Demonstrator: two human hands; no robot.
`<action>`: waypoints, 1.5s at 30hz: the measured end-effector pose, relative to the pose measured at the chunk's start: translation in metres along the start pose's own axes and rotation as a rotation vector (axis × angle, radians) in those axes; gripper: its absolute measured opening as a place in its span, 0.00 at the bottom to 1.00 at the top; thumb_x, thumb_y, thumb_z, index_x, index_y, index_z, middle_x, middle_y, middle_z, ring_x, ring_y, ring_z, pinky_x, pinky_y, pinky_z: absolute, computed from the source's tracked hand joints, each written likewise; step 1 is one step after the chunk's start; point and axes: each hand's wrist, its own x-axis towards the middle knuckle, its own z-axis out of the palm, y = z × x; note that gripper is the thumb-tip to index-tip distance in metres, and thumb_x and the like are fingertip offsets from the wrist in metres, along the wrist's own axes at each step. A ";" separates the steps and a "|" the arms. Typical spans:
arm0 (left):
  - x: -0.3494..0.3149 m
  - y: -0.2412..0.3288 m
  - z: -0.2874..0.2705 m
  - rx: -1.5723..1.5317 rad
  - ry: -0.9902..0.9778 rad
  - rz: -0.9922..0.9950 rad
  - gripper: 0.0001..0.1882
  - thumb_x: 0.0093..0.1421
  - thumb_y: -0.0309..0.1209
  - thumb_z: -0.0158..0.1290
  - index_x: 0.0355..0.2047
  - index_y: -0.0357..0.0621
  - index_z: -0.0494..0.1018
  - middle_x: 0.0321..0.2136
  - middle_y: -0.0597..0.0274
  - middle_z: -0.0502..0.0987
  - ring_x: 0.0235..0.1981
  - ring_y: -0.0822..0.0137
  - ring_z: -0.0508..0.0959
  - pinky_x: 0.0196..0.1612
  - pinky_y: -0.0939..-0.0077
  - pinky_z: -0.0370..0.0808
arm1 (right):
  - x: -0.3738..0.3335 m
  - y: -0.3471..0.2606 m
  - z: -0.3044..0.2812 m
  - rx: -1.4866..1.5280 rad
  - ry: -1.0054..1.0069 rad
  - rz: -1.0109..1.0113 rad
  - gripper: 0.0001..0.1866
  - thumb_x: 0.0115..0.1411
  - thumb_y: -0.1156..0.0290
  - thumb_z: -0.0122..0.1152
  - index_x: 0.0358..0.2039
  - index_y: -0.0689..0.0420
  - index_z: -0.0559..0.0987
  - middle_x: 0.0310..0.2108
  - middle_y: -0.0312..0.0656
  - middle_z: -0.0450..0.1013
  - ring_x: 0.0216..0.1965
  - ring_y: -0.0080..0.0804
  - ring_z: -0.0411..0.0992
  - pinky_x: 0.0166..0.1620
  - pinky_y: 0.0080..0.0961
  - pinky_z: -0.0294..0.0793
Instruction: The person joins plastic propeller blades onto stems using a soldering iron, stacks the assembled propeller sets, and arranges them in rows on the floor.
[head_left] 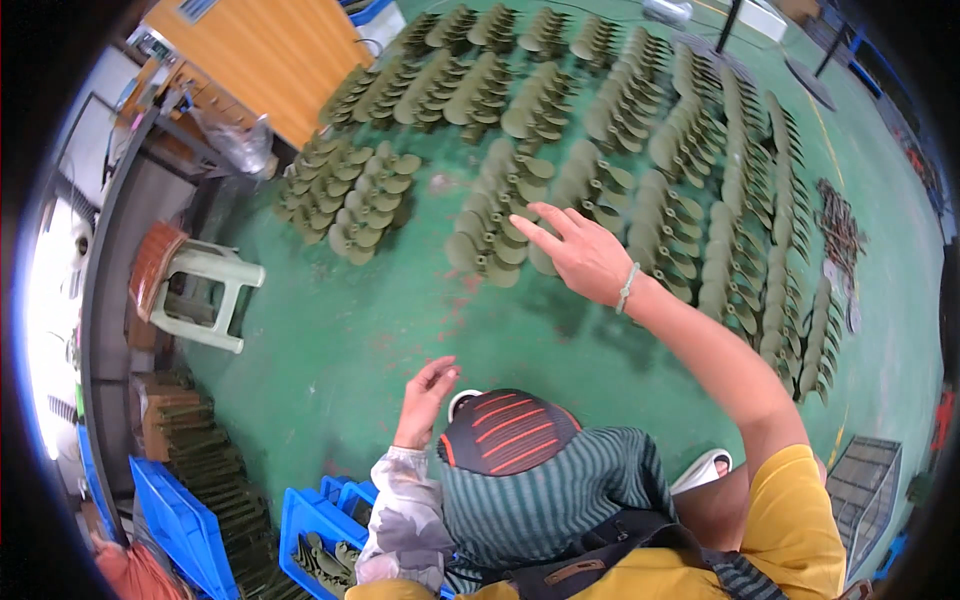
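Note:
My right hand [585, 255] reaches forward over the near rows of olive-green propellers [490, 220], its index and middle fingers stretched out. Nothing shows in its grip, and I cannot tell whether the fingertips touch a blade. The propellers are laid overlapping in long rows on the green floor. Closer to my body, my left hand [425, 398] hangs over bare floor with its fingers loosely bent and a small gap to the thumb. It appears to hold nothing. Just right of it is striped cloth [560, 490] with a black and orange patch [510, 430].
A pale plastic stool [215, 300] stands at left. Blue crates [315, 520], one holding olive parts, sit at lower left beside stacked dark pieces [215, 470]. A wooden panel [260, 60] leans at the back left. Metal pieces [838, 225] and a grey rack [865, 490] lie right.

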 end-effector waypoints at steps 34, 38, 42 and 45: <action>0.044 -0.054 -0.077 -0.503 0.021 -0.155 0.23 0.62 0.27 0.50 0.58 0.40 0.60 0.45 0.52 0.73 0.45 0.64 0.74 0.50 0.71 0.72 | 0.251 -0.064 0.079 0.281 -0.095 0.654 0.38 0.54 0.69 0.51 0.63 0.64 0.50 0.34 0.55 0.74 0.35 0.53 0.73 0.41 0.45 0.72; 0.042 -0.066 -0.077 -0.487 0.021 -0.176 0.23 0.63 0.28 0.49 0.57 0.39 0.60 0.44 0.53 0.73 0.43 0.63 0.75 0.50 0.70 0.73 | 0.230 -0.023 0.110 0.256 -0.320 0.759 0.38 0.53 0.68 0.52 0.64 0.61 0.50 0.39 0.55 0.73 0.39 0.51 0.73 0.43 0.44 0.73; 0.048 -0.072 -0.072 -0.492 -0.032 -0.212 0.23 0.63 0.27 0.48 0.58 0.40 0.60 0.45 0.53 0.73 0.45 0.63 0.75 0.50 0.71 0.73 | 0.197 0.008 0.093 0.192 -0.066 0.825 0.38 0.54 0.69 0.52 0.65 0.49 0.50 0.37 0.52 0.73 0.38 0.52 0.73 0.43 0.44 0.73; 0.055 -0.073 -0.065 -0.426 -0.057 -0.260 0.23 0.63 0.28 0.49 0.57 0.39 0.60 0.44 0.53 0.73 0.43 0.65 0.74 0.49 0.72 0.73 | 0.166 0.038 0.080 0.116 -0.073 0.959 0.36 0.54 0.73 0.51 0.64 0.41 0.55 0.38 0.51 0.73 0.40 0.51 0.72 0.44 0.43 0.72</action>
